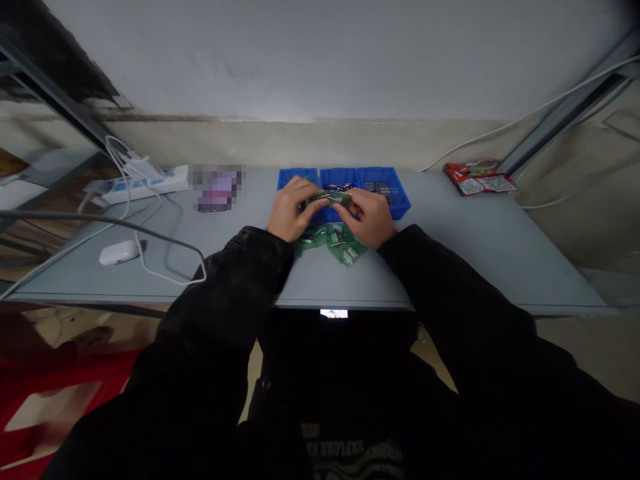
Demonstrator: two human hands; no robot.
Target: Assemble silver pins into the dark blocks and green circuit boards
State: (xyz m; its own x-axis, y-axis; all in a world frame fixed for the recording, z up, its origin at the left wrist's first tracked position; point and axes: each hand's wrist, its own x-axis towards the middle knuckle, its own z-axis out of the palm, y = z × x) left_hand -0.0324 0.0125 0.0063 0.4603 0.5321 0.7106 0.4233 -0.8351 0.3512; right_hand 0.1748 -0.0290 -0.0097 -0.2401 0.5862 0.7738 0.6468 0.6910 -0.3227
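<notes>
Both thumbs press against the near face of a small green packet, with fingers curled in behind it, so it is pinched between the two hands and stretched roughly level just over the front of the blue bins. The left hand shows me its back, knuckles raised and wrist turned inward. The right hand mirrors it, its fingers folded more tightly; I can't tell where each of its tips ends. Behind the wrists, black sleeves run back across the table's near edge, the forearms slanting in from elbows held wide. More green packets, with shiny pieces inside, lie just below the hands on the grey table. The bins stand side by side near the wall. Farther out are a white power strip on the left and a red packet on the right.
</notes>
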